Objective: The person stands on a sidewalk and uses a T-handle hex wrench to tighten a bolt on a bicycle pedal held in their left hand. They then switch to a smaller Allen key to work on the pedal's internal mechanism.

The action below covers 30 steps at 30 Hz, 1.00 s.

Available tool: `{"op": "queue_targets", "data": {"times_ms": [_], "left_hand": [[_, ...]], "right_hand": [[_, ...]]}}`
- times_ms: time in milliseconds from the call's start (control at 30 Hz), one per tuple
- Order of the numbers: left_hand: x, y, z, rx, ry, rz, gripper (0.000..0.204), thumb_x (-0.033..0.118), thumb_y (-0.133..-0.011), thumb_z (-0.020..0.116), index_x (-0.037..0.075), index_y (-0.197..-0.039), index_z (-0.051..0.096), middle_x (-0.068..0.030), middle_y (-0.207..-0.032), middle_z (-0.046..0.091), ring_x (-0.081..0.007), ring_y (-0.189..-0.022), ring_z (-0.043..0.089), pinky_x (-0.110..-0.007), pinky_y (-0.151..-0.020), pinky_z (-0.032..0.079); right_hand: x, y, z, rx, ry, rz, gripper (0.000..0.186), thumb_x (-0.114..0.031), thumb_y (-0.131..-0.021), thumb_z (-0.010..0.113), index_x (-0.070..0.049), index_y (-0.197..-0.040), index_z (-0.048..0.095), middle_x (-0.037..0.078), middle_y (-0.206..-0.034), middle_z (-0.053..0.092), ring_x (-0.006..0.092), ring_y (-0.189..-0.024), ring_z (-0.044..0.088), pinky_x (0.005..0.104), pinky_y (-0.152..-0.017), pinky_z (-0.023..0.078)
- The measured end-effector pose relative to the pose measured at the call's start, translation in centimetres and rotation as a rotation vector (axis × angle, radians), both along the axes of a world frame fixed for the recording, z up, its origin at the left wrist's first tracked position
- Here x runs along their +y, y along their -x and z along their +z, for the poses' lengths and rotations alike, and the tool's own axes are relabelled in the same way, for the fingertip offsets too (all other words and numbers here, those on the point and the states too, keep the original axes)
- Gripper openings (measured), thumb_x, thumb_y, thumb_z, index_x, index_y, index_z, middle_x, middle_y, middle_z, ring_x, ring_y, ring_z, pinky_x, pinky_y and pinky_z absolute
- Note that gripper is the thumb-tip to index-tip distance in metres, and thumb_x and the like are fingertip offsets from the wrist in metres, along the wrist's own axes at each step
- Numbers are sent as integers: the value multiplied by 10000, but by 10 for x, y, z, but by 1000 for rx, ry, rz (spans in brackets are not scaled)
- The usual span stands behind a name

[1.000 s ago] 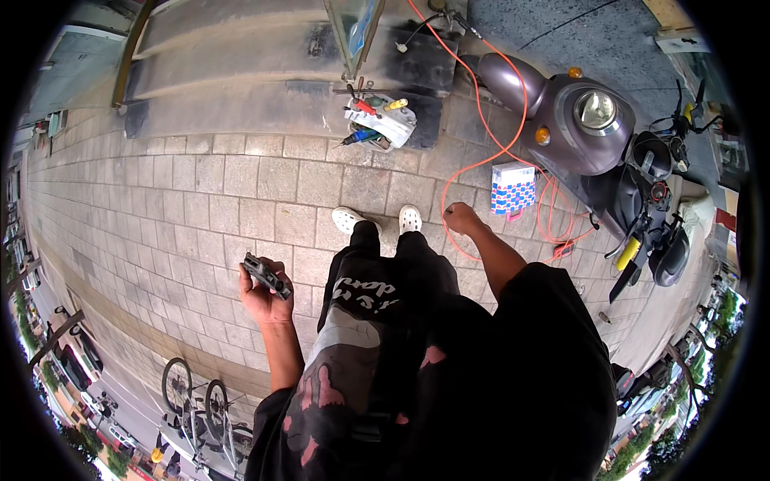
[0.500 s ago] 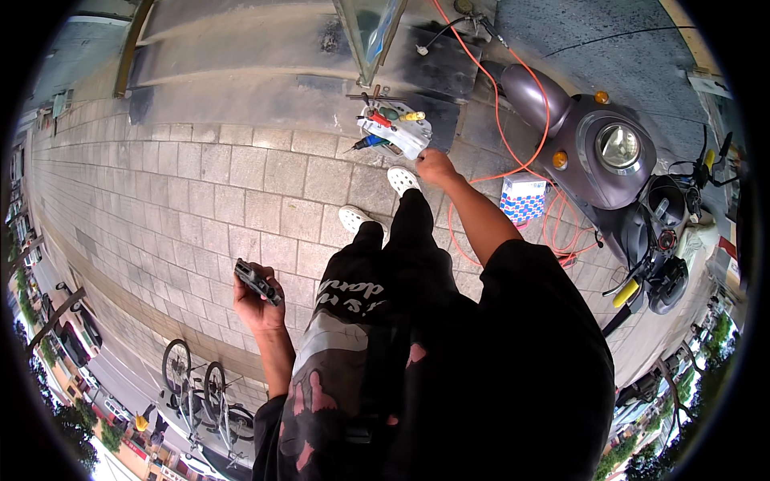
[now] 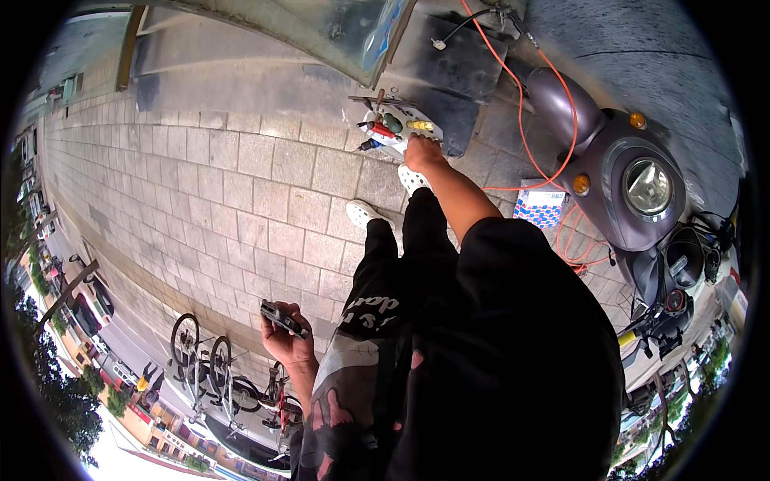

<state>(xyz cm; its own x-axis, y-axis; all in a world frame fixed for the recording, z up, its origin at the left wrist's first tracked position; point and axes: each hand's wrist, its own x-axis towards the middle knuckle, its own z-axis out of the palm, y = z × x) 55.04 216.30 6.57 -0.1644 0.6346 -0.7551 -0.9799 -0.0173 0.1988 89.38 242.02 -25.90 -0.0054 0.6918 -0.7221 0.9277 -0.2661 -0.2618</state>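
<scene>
Paved sidewalk beside a purple scooter point(image 3: 618, 184), right hand point(image 3: 423, 152) reaching into a tool tray point(image 3: 393, 128), fingers hidden, left hand point(image 3: 286, 341) fingers gripping a dark phone point(image 3: 282, 319).

One scooter point(image 3: 618, 184), two bicycles point(image 3: 208, 369), one tool tray point(image 3: 393, 128), two white shoes point(image 3: 361, 212).

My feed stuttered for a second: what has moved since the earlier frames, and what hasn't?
The right hand has stretched forward from beside the knee and now rests at the white tray of tools on the paving; whether it grips anything is unclear. The left hand still holds the small dark device at the side. The grey scooter stays parked.
</scene>
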Motion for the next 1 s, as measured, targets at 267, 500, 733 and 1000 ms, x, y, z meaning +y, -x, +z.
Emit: {"op": "queue_targets", "data": {"times_ms": [267,500,733,1000], "left_hand": [[6,-22,2,10,-9,-2,349,329,-1026,534,63,-1163,713,-115,-1132,703,-227,-1021,603,-425,-773,586],[3,-15,-3,-2,-17,13,342,318,-1034,531,49,-1139,714,-121,-1128,704,-206,-975,592,-319,-665,512],[39,-8,-10,-52,75,252,339,290,-1058,481,2,-1083,657,-137,-975,700,-199,-687,519,-291,-503,416],[30,25,-15,-214,31,407,357,284,-1068,440,-35,-1066,597,-142,-919,646,-185,-749,520,-270,-477,417]], "right_hand": [[16,-22,13,34,127,80,434,-341,-952,643,-65,-1286,652,168,-1334,664,328,-1263,619,441,-1060,482],[15,-45,24,-22,138,114,428,-341,-952,643,-75,-1287,660,159,-1345,659,314,-1273,615,436,-1064,485],[6,-69,36,-82,131,188,527,-331,-906,686,-78,-1360,602,205,-1330,653,388,-1241,615,478,-1039,493],[-12,-87,31,-12,-47,294,447,-288,-914,663,-13,-1266,651,265,-1202,689,436,-1167,641,486,-1002,502]]}}
